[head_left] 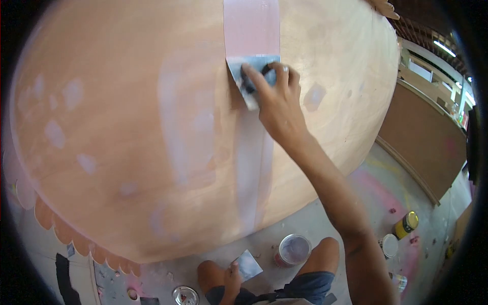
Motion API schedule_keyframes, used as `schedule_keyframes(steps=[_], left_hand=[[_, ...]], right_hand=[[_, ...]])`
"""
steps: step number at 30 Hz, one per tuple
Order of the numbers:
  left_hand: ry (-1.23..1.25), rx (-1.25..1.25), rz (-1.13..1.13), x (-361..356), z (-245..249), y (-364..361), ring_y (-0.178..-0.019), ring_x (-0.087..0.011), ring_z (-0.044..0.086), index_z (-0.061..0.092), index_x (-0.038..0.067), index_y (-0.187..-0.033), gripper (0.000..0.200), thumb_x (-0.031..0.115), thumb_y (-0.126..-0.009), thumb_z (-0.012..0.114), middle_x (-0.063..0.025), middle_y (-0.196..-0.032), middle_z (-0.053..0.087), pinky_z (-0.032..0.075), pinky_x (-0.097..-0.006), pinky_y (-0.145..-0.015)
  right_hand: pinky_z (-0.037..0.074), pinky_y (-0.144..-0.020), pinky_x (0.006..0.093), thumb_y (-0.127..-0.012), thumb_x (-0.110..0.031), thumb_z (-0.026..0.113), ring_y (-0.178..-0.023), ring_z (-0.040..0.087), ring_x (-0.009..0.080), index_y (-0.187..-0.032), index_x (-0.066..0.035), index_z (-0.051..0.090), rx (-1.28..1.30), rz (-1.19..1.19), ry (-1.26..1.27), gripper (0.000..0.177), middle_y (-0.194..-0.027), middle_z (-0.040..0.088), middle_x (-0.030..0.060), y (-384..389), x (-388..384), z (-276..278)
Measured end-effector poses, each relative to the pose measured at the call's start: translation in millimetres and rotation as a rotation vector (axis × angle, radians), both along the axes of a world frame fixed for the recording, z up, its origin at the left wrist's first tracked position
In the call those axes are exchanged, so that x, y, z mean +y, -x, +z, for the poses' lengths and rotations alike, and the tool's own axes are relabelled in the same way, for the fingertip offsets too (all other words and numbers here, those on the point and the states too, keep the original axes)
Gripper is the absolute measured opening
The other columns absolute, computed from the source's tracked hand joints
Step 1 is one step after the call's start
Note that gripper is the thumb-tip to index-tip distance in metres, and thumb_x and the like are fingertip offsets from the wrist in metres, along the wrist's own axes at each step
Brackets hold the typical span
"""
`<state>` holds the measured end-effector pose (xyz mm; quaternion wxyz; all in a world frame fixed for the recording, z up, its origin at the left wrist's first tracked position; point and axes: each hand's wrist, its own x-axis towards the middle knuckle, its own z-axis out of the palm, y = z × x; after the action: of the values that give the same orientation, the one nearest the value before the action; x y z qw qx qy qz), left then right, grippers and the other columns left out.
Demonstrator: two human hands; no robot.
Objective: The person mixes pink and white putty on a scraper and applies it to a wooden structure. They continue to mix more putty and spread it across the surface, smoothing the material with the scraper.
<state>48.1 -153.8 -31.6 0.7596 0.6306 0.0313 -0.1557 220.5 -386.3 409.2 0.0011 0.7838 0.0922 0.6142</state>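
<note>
The right hand [280,104] is closed round a wide spreader [268,60], its blade against the upper middle of the curved panel [127,107]; the left hand [233,280], below the panel's lower edge, grips a square plate [249,266] smeared with pale grey paste. On the panel, the pink strip [252,28] ends right at the blade's upper edge; a paler band [249,178] runs beneath the blade to the panel's lower rim.

If the spreader tilts, one corner could dig a groove into the pink strip, supposing it is soft, which I cannot tell; uneven pressure over the bulge could leave ridges along the strip's sides; a tipped plate could shed paste onto the knee below the panel; the open tin [293,250], on the floor just below the panel and near the other knee, could be knocked over by a shift of that leg.

The panel looks like thin, smooth tan board, broad and rounded, with scalloped trim [71,239] along its lower left edge; the strip is flat and even with straight sides, whereas the lavender patch [185,122] left of the panel's middle is cloudy and feathered; the blade is stiff-looking and streaked with blue-grey residue; the tin is round, with a whitish, matt-looking mass inside.
</note>
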Motion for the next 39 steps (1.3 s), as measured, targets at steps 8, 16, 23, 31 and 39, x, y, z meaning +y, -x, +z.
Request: schedule_keyframes(steps=[8,16,23,31,39], left_hand=[[-0.074,-0.135,0.037,-14,54,-3,-0.095,-0.0227,0.059,0.058,-0.006,-0.116,0.059,0.047,-0.101,0.040,-0.0118,-0.104,0.064,0.046,-0.0343,-0.088],[1.157,0.199,-0.026,-44,188,-26,-0.101,-0.0259,0.062,0.053,0.006,-0.124,0.045,0.042,-0.099,0.044,-0.0102,-0.111,0.063,0.055,-0.0430,-0.073],[0.842,0.088,-0.010,-50,249,-11,-0.069,-0.0230,0.066,0.051,0.005,-0.124,0.047,0.043,-0.096,0.048,-0.0118,-0.100,0.064,0.051,-0.0316,-0.043],[0.746,-0.216,-0.012,-25,258,2,-0.075,-0.0252,0.066,0.050,0.006,-0.122,0.055,0.053,-0.094,0.047,-0.0122,-0.098,0.063,0.050,-0.0348,-0.041],[0.596,-0.221,0.035,-34,218,-9,-0.081,-0.0279,0.066,0.044,-0.001,-0.128,0.058,0.046,-0.095,0.048,-0.0150,-0.107,0.061,0.055,-0.0389,-0.049]], right_hand=[[0.038,-0.090,0.0514,-0.077,0.002,0.057,-0.116,0.039,0.0403,-0.133,-0.023,0.052,0.103,-0.039,0.009,0.062,-0.127,0.040,0.0179,-2,-5,-88],[0.037,-0.099,0.0489,-0.077,-0.006,0.066,-0.118,0.047,0.0366,-0.129,-0.015,0.054,0.715,0.695,-0.249,0.055,-0.115,0.051,0.0174,139,-1,-93],[0.037,-0.105,0.0435,-0.082,-0.003,0.063,-0.125,0.044,0.0340,-0.131,-0.011,0.053,0.633,1.050,-0.378,0.051,-0.124,0.045,0.0163,182,19,-174],[0.043,-0.091,0.0439,-0.079,0.006,0.053,-0.108,0.054,0.0376,-0.117,-0.012,0.060,0.286,0.344,0.300,0.043,-0.118,0.058,0.0198,101,-33,27],[0.043,-0.094,0.0459,-0.082,0.006,0.044,-0.110,0.049,0.0401,-0.122,-0.010,0.059,-0.120,0.094,0.251,0.046,-0.118,0.051,0.0235,34,-13,236]])
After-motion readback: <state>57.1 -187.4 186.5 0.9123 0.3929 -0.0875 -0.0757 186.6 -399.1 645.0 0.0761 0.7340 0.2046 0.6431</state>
